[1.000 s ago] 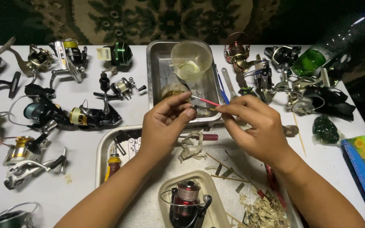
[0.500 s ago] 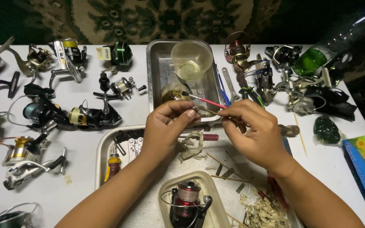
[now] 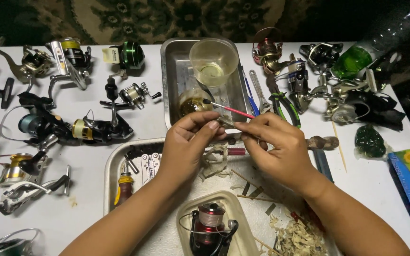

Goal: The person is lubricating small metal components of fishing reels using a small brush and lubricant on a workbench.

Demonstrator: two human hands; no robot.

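Evidently this is the brushing stage of servicing a fishing-reel part. From the left: silver and black spinning reels (image 3: 48, 128) lie scattered on the white table (image 3: 134, 123). The left hand (image 3: 186, 144) pinches a small dull metal part (image 3: 226, 122) at its fingertips; the right hand (image 3: 281, 149) steadies it while gripping a thin red-handled brush (image 3: 228, 110), bristles over the steel tray (image 3: 172, 85). Next calls, I judge, for fine strokes without dropping the piece.
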